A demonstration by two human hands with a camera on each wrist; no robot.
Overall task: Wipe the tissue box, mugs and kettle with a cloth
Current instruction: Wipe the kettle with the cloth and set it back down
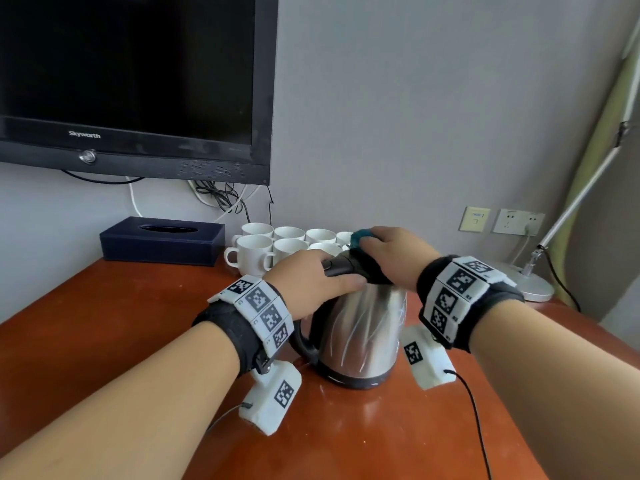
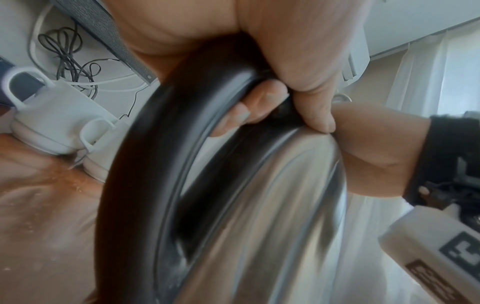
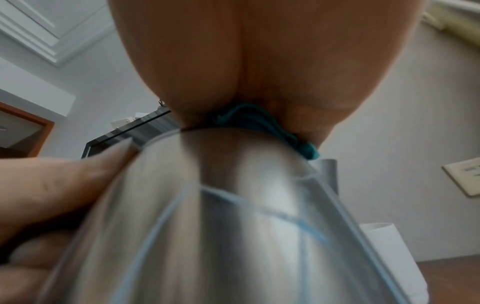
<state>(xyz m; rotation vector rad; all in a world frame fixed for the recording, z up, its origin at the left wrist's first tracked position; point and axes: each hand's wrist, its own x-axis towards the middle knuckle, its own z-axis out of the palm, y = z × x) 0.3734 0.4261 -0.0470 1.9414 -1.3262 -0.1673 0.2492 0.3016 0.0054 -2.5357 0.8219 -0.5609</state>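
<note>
A steel kettle (image 1: 360, 337) with a black handle (image 2: 161, 164) stands on the wooden table (image 1: 104, 334) in front of me. My left hand (image 1: 311, 278) grips the top of that handle, fingers curled round it (image 2: 262, 102). My right hand (image 1: 391, 251) presses a teal cloth (image 1: 360, 239) onto the kettle's lid; the cloth (image 3: 262, 125) shows bunched under the palm in the right wrist view. Behind the kettle stand several white mugs (image 1: 254, 252). A dark blue tissue box (image 1: 162, 242) sits at the back left against the wall.
A black television (image 1: 135, 81) hangs above the tissue box, with loose cables (image 1: 221, 199) below it. A desk lamp's round base (image 1: 535, 287) and its cord sit at the back right, under the wall sockets (image 1: 517, 221). Bare tabletop lies at the front and left.
</note>
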